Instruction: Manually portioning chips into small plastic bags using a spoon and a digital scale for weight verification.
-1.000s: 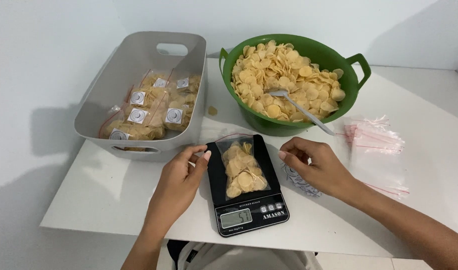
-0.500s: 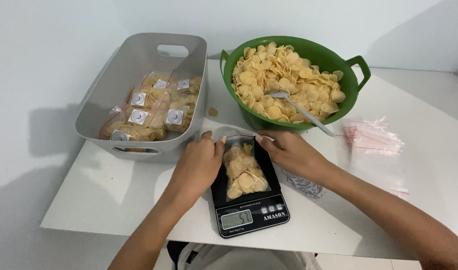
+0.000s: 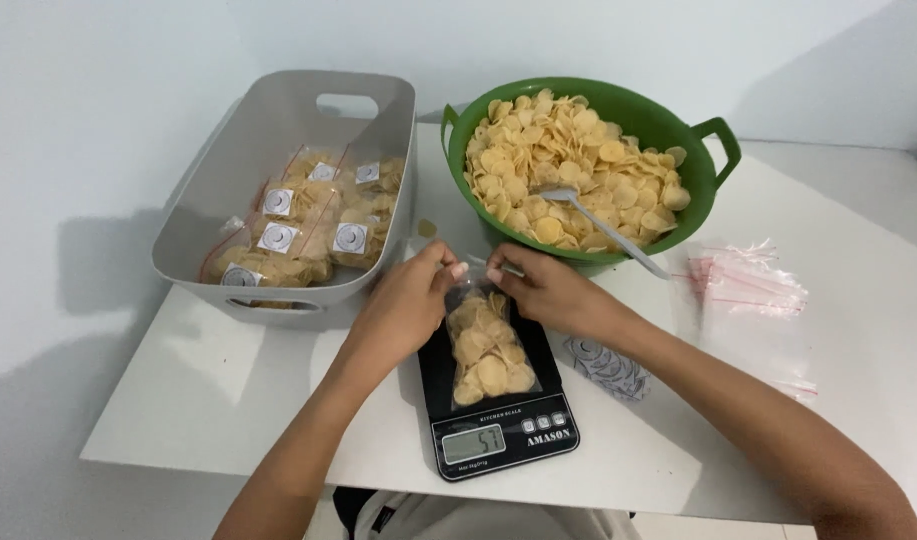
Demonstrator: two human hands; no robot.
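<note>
A clear plastic bag of round yellow chips [image 3: 488, 350] lies on a black digital kitchen scale [image 3: 498, 415] at the table's front. My left hand [image 3: 408, 305] pinches the bag's top edge from the left. My right hand [image 3: 548, 290] pinches the same top edge from the right, fingertips nearly meeting. Behind them stands a green bowl [image 3: 713, 140] heaped with the same chips, a metal spoon [image 3: 603, 225] resting in it.
A grey tub [image 3: 228, 160] at the left holds several sealed chip bags with round labels. A pile of empty clear bags [image 3: 748, 285] lies at the right. A sheet of round stickers [image 3: 608, 365] lies beside the scale. The white table [image 3: 208, 390] ends near my body.
Both hands moved in from the sides of the scale to the bag's top edge and closed on it. The bag stays on the scale.
</note>
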